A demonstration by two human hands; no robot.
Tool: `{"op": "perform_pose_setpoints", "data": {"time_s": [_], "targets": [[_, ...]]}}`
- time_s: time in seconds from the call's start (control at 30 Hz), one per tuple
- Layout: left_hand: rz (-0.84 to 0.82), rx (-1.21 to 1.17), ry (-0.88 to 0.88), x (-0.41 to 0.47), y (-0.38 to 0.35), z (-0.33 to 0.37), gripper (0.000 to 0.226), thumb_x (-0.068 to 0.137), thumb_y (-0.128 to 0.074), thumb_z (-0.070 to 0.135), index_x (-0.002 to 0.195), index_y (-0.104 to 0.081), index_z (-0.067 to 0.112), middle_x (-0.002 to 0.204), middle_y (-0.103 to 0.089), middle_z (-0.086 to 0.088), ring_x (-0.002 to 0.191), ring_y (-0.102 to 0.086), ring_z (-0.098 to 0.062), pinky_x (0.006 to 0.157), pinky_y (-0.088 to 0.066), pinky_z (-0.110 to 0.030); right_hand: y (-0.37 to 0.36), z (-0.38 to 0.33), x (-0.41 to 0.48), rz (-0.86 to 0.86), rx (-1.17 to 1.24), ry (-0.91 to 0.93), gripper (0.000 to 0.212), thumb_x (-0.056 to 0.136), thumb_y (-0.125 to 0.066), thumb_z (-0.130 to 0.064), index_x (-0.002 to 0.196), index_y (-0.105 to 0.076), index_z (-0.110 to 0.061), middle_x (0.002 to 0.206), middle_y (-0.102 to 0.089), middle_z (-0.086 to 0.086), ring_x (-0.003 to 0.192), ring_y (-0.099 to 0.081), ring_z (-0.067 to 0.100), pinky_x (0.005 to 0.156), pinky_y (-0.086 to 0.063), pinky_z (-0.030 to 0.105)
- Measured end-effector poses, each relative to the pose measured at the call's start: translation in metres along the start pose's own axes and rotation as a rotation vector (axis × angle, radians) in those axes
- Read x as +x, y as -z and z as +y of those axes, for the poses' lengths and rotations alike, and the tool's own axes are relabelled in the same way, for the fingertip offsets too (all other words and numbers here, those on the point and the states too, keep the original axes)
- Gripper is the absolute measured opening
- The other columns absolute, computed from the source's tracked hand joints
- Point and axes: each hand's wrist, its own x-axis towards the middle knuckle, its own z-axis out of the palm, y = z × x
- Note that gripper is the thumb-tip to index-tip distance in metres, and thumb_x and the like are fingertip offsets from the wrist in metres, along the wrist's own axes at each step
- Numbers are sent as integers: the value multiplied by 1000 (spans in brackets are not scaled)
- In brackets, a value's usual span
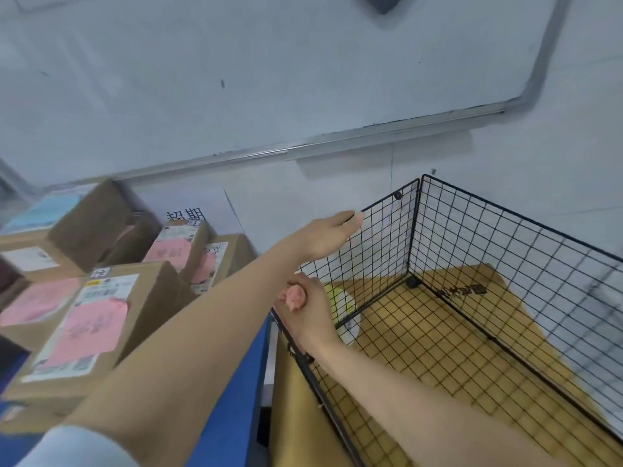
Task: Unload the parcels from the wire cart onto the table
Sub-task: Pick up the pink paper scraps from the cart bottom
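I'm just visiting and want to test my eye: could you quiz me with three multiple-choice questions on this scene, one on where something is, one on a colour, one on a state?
1. Where do the cardboard boxes sit?
A. inside the wire cart
B. on the table left of the cart
C. on the floor

2. What colour are the big labels on the boxes?
A. pink
B. green
C. black

3. How does the wire cart look?
A. piled with boxes
B. tipped over
C. no boxes in it

Answers:
1 B: the boxes stand on the blue table beside the cart.
2 A: pink sheets cover several box tops.
3 C: its cardboard floor shows bare, while the left hand rests on its top edge.
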Motion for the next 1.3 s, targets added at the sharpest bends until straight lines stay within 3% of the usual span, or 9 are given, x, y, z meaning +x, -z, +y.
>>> {"op": "perform_pose_setpoints", "data": {"time_s": [0.1,0.23,0.37,0.47,0.57,0.9,1.03,1.17,1.3], "targets": [[60,-37,-38,-1,-3,2,46,98,-21,57,124,-50,33,119,-59,7,111,-58,-18,95,-35,-30,4,-4,4,-39,-110,9,18,79,-71,-18,93,-59,-18,104,-57,0,90,-58,13,88,-50,27],[89,2,-86,13,-1,0,29,98,-25,56,99,-46,36,111,-66,1,93,-63,-12,79,-40,-21,32,-3,14,-135,-277,16,30,82,-68,-12,110,-63,-20,99,-51,-7,92,-51,5,92,-45,17],[94,22,-158,37,-3,8,47,96,-27,60,121,-58,34,107,-67,4,90,-64,-10,87,-41,-28,50,25,-1,-159,-336,-68,44,79,-70,-3,117,-63,-24,109,-51,-9,90,-47,-5,80,-37,-2],[66,67,-206,55,-3,16,54,95,-27,61,131,-54,31,108,-66,4,88,-65,-9,83,-40,-24,54,33,5,-51,-326,-72,46,77,-72,-6,117,-63,-27,111,-53,-6,89,-48,-5,92,-37,4],[56,76,-218,66,-5,19,55,94,-28,63,132,-53,32,107,-65,5,85,-65,-6,82,-42,-24,58,31,14,-13,-282,-74,42,80,-67,-1,116,-64,-21,108,-50,-4,84,-44,-7,80,-35,-4],[132,323,-130,30,-1,5,61,95,-25,62,146,-33,29,138,-51,-4,126,-47,-22,107,-34,-43,58,22,17,-47,-293,-120,37,83,-64,-2,114,-63,-23,114,-50,-1,84,-46,-1,55,-36,2],[149,417,-26,4,-4,2,67,94,-19,64,150,-23,29,155,-26,-2,142,-24,-24,114,-13,-48,61,5,3,-43,-306,-97,40,79,-66,-2,111,-65,-27,112,-58,0,96,-56,9,82,-47,19],[175,479,53,-13,-9,3,72,94,-16,64,152,-18,22,159,-15,1,146,-13,-20,117,-6,-46,65,-7,-11,-56,-353,-31,36,81,-69,-11,112,-66,-28,110,-60,1,95,-58,12,89,-49,28],[196,450,125,-20,-18,3,71,96,-13,61,153,-8,19,160,-6,-5,148,-1,-23,119,-1,-45,74,-17,-23,-71,-417,-27,36,83,-68,-12,117,-64,-27,111,-55,0,95,-52,11,71,-37,9]]}}
